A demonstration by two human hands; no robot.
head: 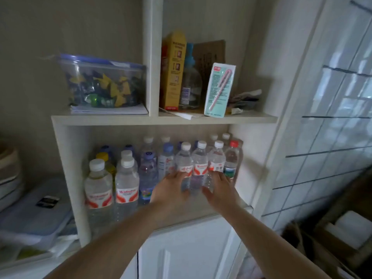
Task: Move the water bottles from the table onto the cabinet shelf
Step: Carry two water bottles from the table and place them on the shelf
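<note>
Several clear water bottles stand on the lower cabinet shelf (193,215). Three white-capped bottles with red labels (199,162) stand side by side at the shelf's right, upright. My left hand (171,191) wraps the lower part of the leftmost of them, and my right hand (219,189) wraps the rightmost, so the trio is clasped between both hands. Two larger red-labelled bottles (112,188) stand at the front left. A purple-tinted bottle (148,174) and a red-capped bottle (232,160) stand among them. The table is out of view.
The upper shelf (161,118) carries a lidded plastic box (104,83), a yellow carton (174,71), a pump bottle and a packet. White cabinet doors (187,250) sit below. Stacked containers lie at the left, a tiled wall and cardboard boxes (340,236) at the right.
</note>
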